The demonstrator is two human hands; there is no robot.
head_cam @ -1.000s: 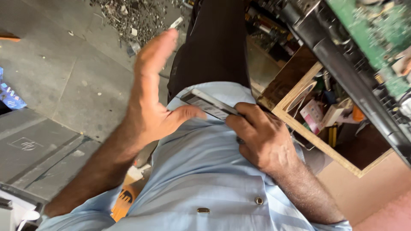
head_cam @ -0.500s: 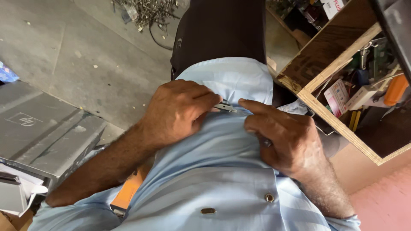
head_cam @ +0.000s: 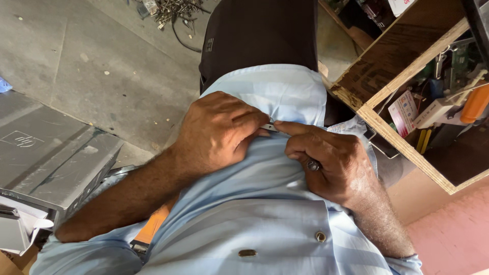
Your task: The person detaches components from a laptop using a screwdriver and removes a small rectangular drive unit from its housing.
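The left hand is curling against the front of a pale blue shirt, its thumb and bent fingers pinching one end of a thin flat metal piece. The right hand, wearing a ring, is coming in from the other side; its forefinger is stretching out to touch the same piece while its other fingers are folding in against the cloth. The fingertips of the two hands are almost meeting. The metal piece is lying pressed against the shirt at belly height, between the two hands, and most of it is hidden by fingers and fabric, so what kind of part it is cannot be told.

Judging from this alone, the piece is already gripped and is being wiped or held against the shirt; it is not set down anywhere, and whether it is clean or finished cannot be seen.

Below the shirt hem, dark trousers are showing. The person is standing on a grey concrete floor speckled with bits of debris, with a heap of small metal scrap and wire lying further off. To the left, a grey metal computer case is resting on the floor. To the right, an open plywood crate is holding packets, cables and an orange object, all jumbled together. The light is looking like daylight.
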